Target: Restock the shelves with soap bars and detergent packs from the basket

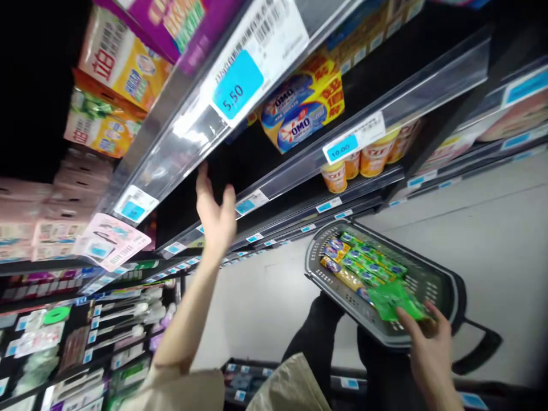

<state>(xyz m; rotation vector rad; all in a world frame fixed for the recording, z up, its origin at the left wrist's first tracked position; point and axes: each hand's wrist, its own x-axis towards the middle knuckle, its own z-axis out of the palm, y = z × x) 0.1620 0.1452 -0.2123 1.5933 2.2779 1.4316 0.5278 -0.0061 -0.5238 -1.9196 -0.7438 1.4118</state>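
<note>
My left hand [215,212] is raised with fingers apart, just below the front rail of a shop shelf [188,123], holding nothing. My right hand [428,345] is low at the right and grips a green packet [391,299] at the near rim of a grey shopping basket [447,285]. The basket holds several green and blue packets [363,262] laid in rows. A blue 5.50 price tag [237,85] sits on the rail above my left hand.
Yellow OMO detergent packs [306,108] and orange jars [370,157] stand on the shelves at centre right. Boxed goods [120,63] fill the upper left, small hanging items [64,337] the lower left. A pale floor [492,240] lies to the right.
</note>
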